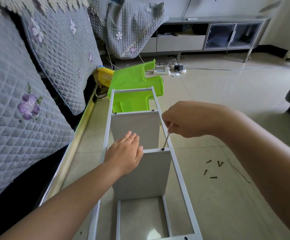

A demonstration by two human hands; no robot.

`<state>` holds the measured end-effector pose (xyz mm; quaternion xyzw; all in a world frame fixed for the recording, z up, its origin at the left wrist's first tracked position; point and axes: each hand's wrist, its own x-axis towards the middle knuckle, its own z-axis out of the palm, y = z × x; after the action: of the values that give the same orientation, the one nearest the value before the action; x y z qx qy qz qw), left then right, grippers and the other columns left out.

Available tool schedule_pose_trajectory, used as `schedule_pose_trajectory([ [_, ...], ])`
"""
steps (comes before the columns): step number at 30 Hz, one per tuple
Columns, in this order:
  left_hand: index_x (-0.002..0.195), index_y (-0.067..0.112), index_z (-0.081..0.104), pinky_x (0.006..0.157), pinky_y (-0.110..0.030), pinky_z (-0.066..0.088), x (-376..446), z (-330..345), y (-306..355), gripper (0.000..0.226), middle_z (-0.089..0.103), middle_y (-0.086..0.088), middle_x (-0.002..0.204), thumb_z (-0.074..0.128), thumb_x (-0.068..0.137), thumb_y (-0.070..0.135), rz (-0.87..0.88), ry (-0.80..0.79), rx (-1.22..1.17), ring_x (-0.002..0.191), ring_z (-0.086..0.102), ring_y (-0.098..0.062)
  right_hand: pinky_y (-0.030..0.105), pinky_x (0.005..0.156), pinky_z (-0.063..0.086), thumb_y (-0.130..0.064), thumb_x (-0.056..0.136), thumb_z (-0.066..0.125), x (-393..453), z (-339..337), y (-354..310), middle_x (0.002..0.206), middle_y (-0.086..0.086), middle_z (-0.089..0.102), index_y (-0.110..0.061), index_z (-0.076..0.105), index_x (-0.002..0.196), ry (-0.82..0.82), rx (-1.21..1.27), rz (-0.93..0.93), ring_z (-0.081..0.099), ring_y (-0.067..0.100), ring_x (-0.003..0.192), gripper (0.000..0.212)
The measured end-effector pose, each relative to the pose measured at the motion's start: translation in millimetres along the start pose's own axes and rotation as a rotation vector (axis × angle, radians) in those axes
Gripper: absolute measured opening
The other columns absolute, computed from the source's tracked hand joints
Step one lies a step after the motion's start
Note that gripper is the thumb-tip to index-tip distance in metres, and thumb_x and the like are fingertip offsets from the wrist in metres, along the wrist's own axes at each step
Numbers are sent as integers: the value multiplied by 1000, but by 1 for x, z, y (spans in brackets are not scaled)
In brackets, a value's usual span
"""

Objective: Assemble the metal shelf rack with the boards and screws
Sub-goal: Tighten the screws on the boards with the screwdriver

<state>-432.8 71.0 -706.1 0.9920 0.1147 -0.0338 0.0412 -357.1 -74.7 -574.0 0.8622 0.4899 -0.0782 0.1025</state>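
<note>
Metal rack frame (173, 158) lying on the floor feels light and wobbly, so my flat left hand (125, 153) steadies the board's (144, 174) top edge while my right hand (191, 118) pinches the screwdriver (166, 140)

rack frame (175, 163): painted metal, pale grey, smooth satin finish. boards (146, 175): flat, matt light grey, smooth laminate look. loose screws (213, 168): dark metal, dull. tool shaft (166, 140): bright bare metal. stool (133, 80), upper centre: glossy green plastic. floor (227, 101): glazed tile, reflective. sofa cover (19, 101), left: quilted grey cloth, embroidered flowers.
</note>
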Motion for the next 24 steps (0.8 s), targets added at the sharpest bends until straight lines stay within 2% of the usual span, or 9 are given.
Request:
schedule_pose_trajectory([
  [6, 148, 11, 14, 115, -25, 10, 0, 2, 0, 51, 12, 0, 156, 16, 101, 29, -7, 1, -8, 144, 3, -11, 25, 69, 33, -26, 98, 37, 20, -3, -4, 67, -1, 36, -7, 43, 74, -8, -91, 66, 43, 21, 83, 32],
  [8, 148, 11, 14, 115, -25, 11, -2, 3, 1, 51, 12, 0, 156, 16, 100, 29, -7, -2, -11, 144, 3, -11, 26, 72, 35, -20, 98, 37, 22, -2, -4, 76, 2, 42, -5, 50, 78, -9, -68, 98, 42, 21, 83, 28],
  [10, 148, 11, 14, 115, -26, 11, -4, 1, 2, 51, 13, 0, 156, 16, 101, 29, -7, -6, -15, 144, 3, -11, 26, 73, 35, -19, 98, 35, 17, -1, -4, 90, 6, 46, -4, 56, 96, -11, -54, 115, 43, 22, 85, 26],
  [12, 148, 11, 15, 115, -26, 11, -5, -1, 3, 50, 13, -1, 156, 16, 101, 29, -10, -7, -22, 144, 3, -11, 28, 75, 34, -22, 99, 34, 10, -1, -3, 106, 10, 53, -3, 51, 110, -28, -40, 115, 47, 24, 94, 28],
  [14, 148, 10, 15, 115, -26, 10, -4, -2, 4, 50, 12, -1, 156, 17, 101, 29, -14, -10, -28, 144, 3, -11, 31, 77, 36, -20, 97, 36, 5, -3, -1, 114, 12, 53, -7, 42, 109, -57, -15, 88, 48, 28, 98, 19],
  [16, 147, 10, 16, 115, -26, 10, -4, -3, 3, 50, 12, -1, 156, 17, 101, 29, -16, -14, -28, 145, 4, -12, 30, 72, 36, -14, 96, 36, 3, -3, -2, 99, 10, 54, -8, 38, 98, -57, 19, 43, 46, 26, 88, 7],
  [20, 147, 10, 17, 115, -26, 11, -4, -2, 3, 50, 13, -1, 156, 17, 101, 29, -20, -8, -21, 144, 4, -11, 29, 71, 37, -20, 98, 37, 8, 1, -1, 99, 10, 57, -2, 55, 103, 33, -14, 15, 51, 26, 90, 26],
  [22, 147, 10, 19, 114, -25, 12, -4, -1, 3, 50, 15, -1, 156, 18, 101, 28, -25, 4, -19, 144, 5, -11, 27, 63, 35, -27, 98, 38, 10, 2, 2, 81, 3, 49, -5, 54, 86, 41, -48, 28, 45, 23, 82, 30],
  [24, 146, 10, 20, 113, -24, 13, -6, 0, 4, 49, 16, -1, 155, 18, 101, 28, -24, 11, -20, 144, 6, -10, 28, 61, 34, -30, 98, 38, 10, 3, 0, 68, -3, 37, -9, 41, 65, 31, -43, 67, 43, 21, 79, 39],
])
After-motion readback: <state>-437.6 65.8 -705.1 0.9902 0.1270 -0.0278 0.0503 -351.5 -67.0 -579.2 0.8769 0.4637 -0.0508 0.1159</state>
